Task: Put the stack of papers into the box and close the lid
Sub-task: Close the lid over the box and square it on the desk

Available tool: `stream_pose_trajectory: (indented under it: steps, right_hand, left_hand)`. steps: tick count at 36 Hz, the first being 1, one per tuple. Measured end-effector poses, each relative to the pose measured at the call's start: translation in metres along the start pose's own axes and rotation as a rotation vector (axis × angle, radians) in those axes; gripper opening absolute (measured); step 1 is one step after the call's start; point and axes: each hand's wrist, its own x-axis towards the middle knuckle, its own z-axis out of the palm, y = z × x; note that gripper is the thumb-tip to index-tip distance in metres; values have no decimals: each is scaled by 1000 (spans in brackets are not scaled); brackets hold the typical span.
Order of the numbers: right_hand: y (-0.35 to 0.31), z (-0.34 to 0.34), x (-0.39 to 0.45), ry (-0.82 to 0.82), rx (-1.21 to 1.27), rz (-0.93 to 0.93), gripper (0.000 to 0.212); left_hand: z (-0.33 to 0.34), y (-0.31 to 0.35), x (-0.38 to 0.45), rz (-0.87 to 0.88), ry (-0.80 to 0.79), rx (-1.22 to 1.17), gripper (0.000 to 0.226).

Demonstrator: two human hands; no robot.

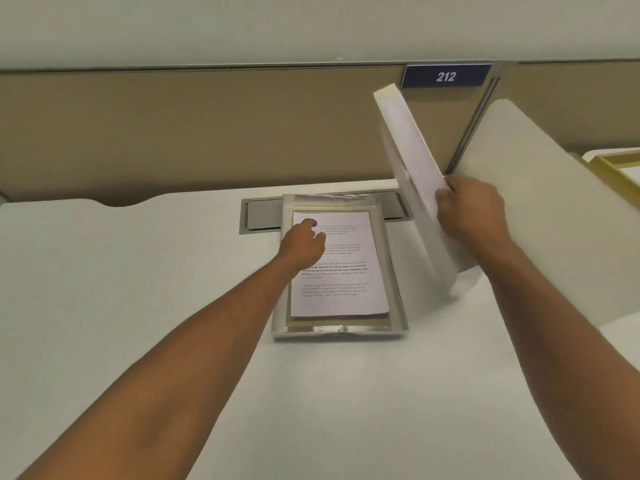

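Centre frame, on the surface (138, 306): box (341, 332), long axis running away from the viewer, papers (341, 271) lying inside. Left hand (304, 242), loosely curled and empty, is resting on the papers. Right hand (472, 213) is gripping the lid (412, 174), tilted up just right of the box.

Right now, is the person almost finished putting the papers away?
Nearly. Done: the stack of papers already lies flat inside the open box. In hand: the right hand holds the lid up, tilted, beside the box, while the left hand rests on the top sheet. Left: lower the lid onto the box and close it.
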Motion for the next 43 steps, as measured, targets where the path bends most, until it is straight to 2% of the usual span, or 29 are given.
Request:
stream_pose_trajectory:
  steps: [4, 8, 12, 16, 18, 20, 22, 24, 29, 32, 33, 36, 38, 41, 43]
  right_hand:
    - [-21, -30, -6, 5, 196, -39, 19]
    - [-36, -50, -17, -63, 682, 13, 19]
    - [-38, -55, -21, -122, 1013, 53, 21]
    - [-34, -38, -15, -177, 1297, 179, 22]
    - [-27, -19, -13, -198, 1290, 248, 24]
    - [-19, 4, -14, -200, 1235, 319, 25]
    - [-10, 27, -18, -179, 1085, 363, 25]
    - [-4, 52, -26, -184, 934, 407, 35]
    - [9, 110, -51, -365, 862, 566, 49]
    - [14, 133, -63, -356, 775, 546, 64]
    - [17, 139, -66, -342, 742, 524, 63]
    - [21, 152, -71, -316, 662, 487, 39]
    - [23, 158, -70, -304, 633, 472, 34]
    - [28, 163, -66, -273, 575, 497, 58]
    - [32, 165, -63, -289, 579, 517, 62]
  left_hand:
    - [-4, 3, -10, -54, -8, -188, 47]
    - [-11, 5, -17, -165, -25, -438, 53]
    - [-20, -2, -22, -305, -73, -662, 67]
    - [-29, -18, -32, -244, -224, -908, 66]
    - [-32, -28, -33, -256, -208, -948, 68]
    - [-35, -38, -35, -304, -135, -891, 65]
    - [-36, -51, -36, -360, -60, -792, 65]
    - [-35, -63, -34, -418, 11, -707, 70]
    - [-25, -85, -30, -493, 86, -522, 67]
    - [-17, -95, -29, -515, 90, -370, 70]
    - [-14, -99, -28, -521, 85, -329, 71]
    - [-6, -103, -26, -537, 63, -231, 72]
    - [-2, -102, -23, -547, 34, -178, 73]
    - [2, -100, -18, -552, -21, -125, 73]
    - [4, -99, -15, -529, -34, -112, 72]
